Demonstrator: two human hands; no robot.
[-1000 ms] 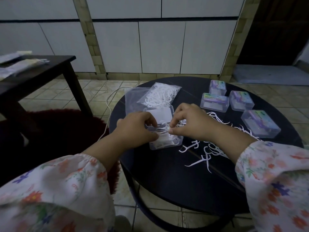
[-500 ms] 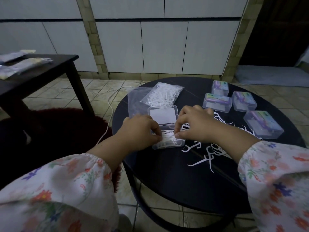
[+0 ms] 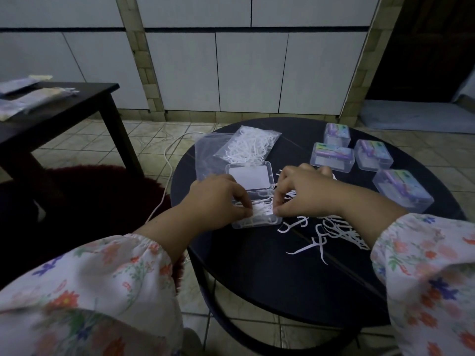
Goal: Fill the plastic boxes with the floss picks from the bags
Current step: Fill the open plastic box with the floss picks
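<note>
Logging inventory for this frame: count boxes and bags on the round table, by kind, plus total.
Closed boxes: 4
Open box: 1, under both hands
Bags: 2, one with picks, one looking empty
Total: 7

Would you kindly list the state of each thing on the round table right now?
open box: lid back, partly filled
floss picks: in box, pinched by both hands
left hand: pinching picks
right hand: pinching picks
bag: holds picks
closed boxes: four, shut
loose picks: scattered on table
</note>
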